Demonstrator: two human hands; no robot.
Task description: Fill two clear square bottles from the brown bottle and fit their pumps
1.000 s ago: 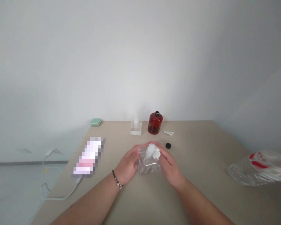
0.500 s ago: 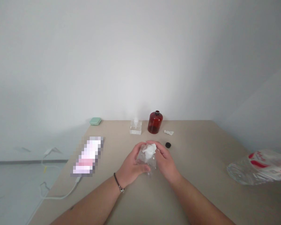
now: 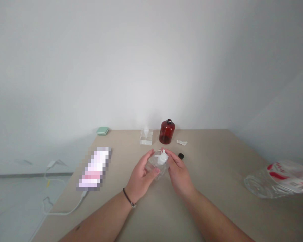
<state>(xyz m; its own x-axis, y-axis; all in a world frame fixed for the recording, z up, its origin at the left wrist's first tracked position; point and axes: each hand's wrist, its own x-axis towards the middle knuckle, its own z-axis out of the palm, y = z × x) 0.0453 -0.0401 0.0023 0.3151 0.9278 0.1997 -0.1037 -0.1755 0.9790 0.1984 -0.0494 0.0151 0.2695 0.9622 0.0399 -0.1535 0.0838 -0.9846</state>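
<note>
Both hands have eased apart since the earlier view, their fingers (image 3: 149, 156) opening so that the white pump head (image 3: 162, 157) now shows above them. The left hand (image 3: 141, 178) cups the near left side of a clear square bottle (image 3: 156, 169), while the right hand (image 3: 179, 175) curves around its right side. Neither is clenched; together they seem to grasp the bottle lightly, though I cannot tell whether its base still bears on the bench (image 3: 212, 151). It sits between the palms, mid-bench. Its stiff, smooth walls look slippery, and it would probably feel fairly heavy and be easily chipped if it is glass, which the picture does not settle. The flat sides seem the surest place to hold, since the pump head looks light and apt to twist. At 2 o'clock, just past the right hand, lies a black screw cap (image 3: 181, 156). Farther out, a dark red glass bottle (image 3: 167, 132) stands at 12 o'clock, a second clear square bottle with a white top (image 3: 145, 137) at 11, and a small white scrap (image 3: 181, 142) at 1. A green compact case (image 3: 102, 131) sits at 10, a pixelated object (image 3: 94, 167) with a white cable (image 3: 83, 195) at 9, and a crumpled plastic bag with red print (image 3: 277, 179) at 3.
</note>
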